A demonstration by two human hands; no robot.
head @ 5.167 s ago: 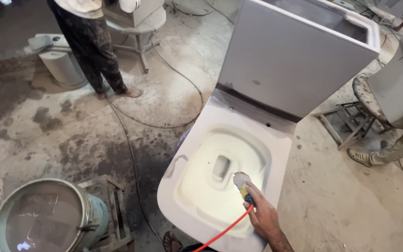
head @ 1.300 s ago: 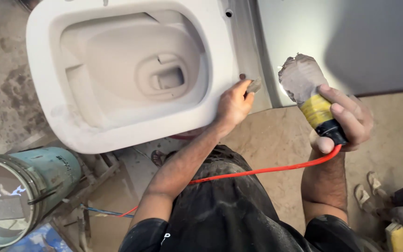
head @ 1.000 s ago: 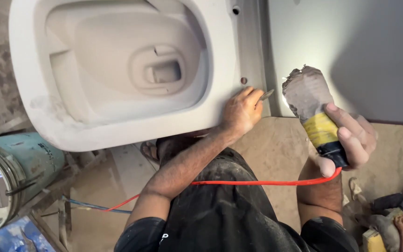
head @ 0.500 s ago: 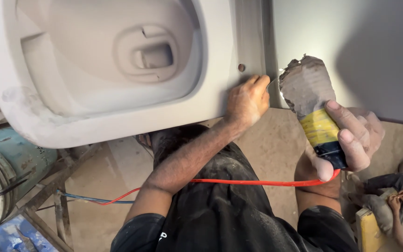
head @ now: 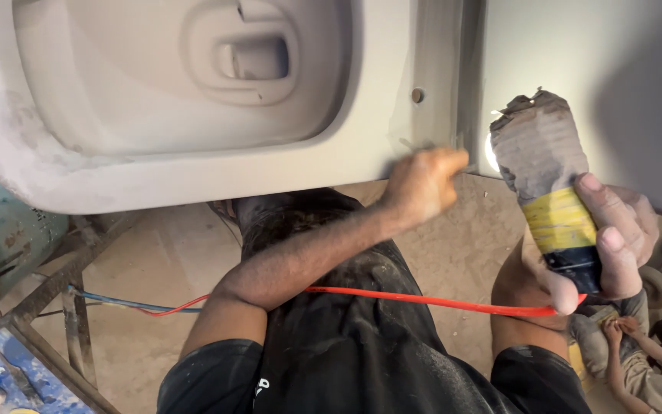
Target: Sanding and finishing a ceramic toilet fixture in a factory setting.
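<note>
Right there — left hand (head: 423,184) curled, grip unclear, at toilet rim (head: 193,184); right hand (head: 611,245) clasping sander (head: 549,199).

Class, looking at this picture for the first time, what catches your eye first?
The big pale unglazed toilet bowl fills the upper left. The left hand touches its rim edge, while the right hand grips a yellow-banded tool wrapped in worn grey abrasive paper, trailing a red hose.

bowl (head: 193,176): we see pale grey-white
tool (head: 549,195): we see yellow band, black grip
hose (head: 423,299): red
drum (head: 1,245): teal
</note>
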